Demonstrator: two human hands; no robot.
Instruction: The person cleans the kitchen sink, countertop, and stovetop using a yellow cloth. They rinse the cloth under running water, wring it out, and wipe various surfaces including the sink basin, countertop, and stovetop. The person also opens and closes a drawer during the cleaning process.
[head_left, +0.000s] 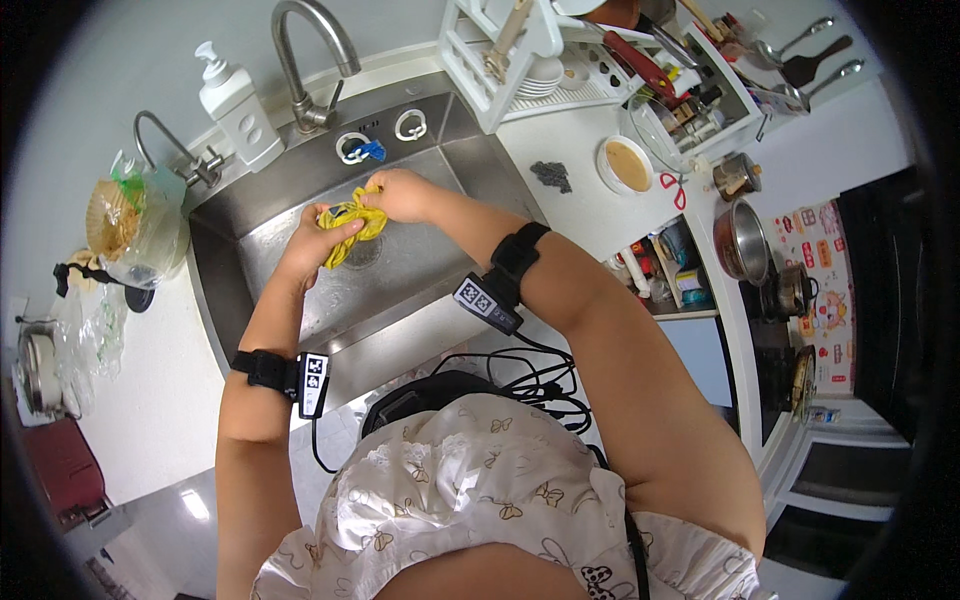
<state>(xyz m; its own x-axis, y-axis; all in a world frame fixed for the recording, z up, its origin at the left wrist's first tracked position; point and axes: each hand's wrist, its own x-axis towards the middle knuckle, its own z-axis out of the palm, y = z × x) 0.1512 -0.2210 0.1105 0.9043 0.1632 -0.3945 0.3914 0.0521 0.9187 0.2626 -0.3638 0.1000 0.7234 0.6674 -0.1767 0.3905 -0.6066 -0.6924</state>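
A crumpled yellow cloth (351, 229) is held in both hands over the stainless steel sink (300, 300). My left hand (313, 241) grips its left side, with the thumb lying across the cloth. My right hand (397, 196) pinches the upper right part between thumb and fingers. The drain shows partly just below the cloth, in the sink floor. Behind the hands, a blue scrubbing cloth (367, 151) hangs in a white ring holder on the back wall of the sink. The metal faucet (307, 67) stands behind the sink, its spout turned to the right of its base.
A white pump bottle (240, 112) and a small tap (199, 169) stand at the back left. Plastic bags (139, 225) lie on the left counter. On the right are a grey scouring pad (552, 176), a bowl of brownish liquid (626, 166), red-handled scissors (673, 191) and a dish rack (495, 97).
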